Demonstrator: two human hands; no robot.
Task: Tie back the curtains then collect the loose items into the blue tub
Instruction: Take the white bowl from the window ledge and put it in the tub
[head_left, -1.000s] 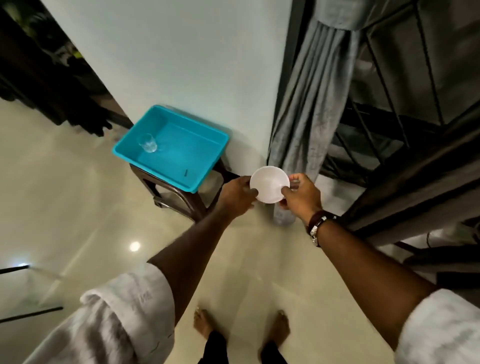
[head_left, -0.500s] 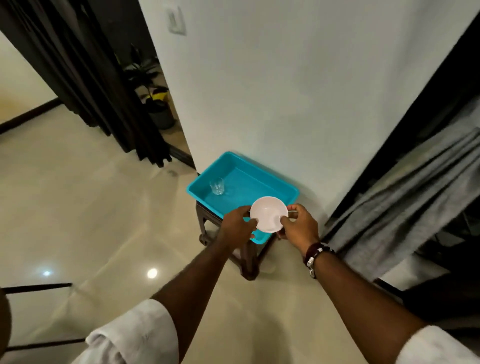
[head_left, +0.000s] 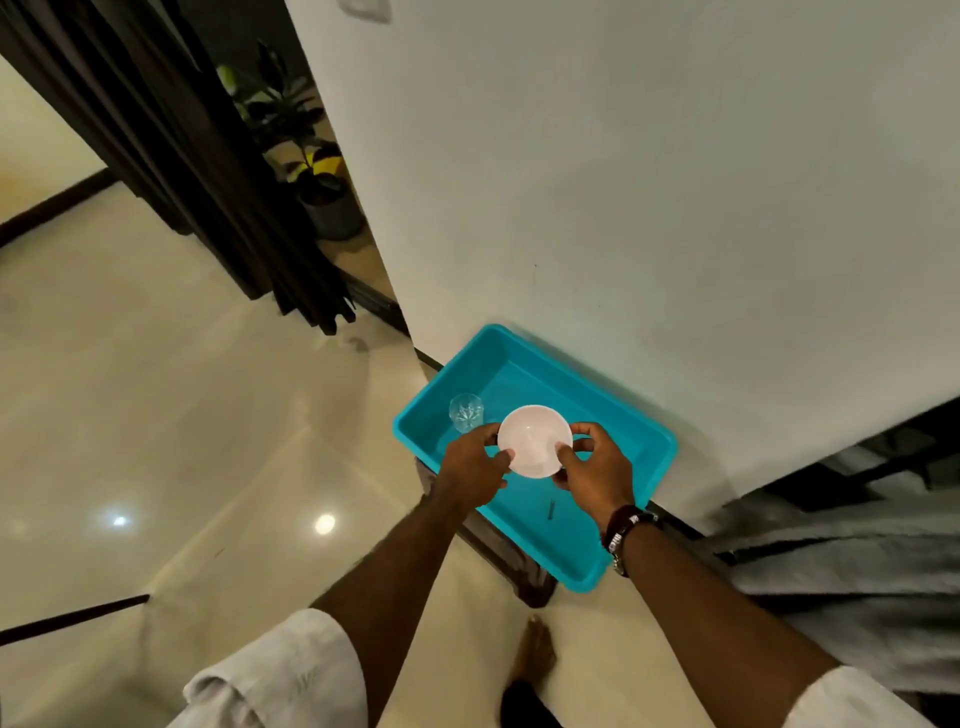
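- white bowl (head_left: 535, 440) pinched at its rim by left hand (head_left: 470, 467) and right hand (head_left: 597, 475), fingers curled
- held over blue tub (head_left: 644, 441)
- clear glass (head_left: 466, 412) inside tub

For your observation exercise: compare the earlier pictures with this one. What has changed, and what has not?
Both hands, left hand and right hand, have carried the white bowl from beside the grey curtain to above the blue tub. Unchanged: the fingers grip its rim on both sides, and the glass stands in the tub.
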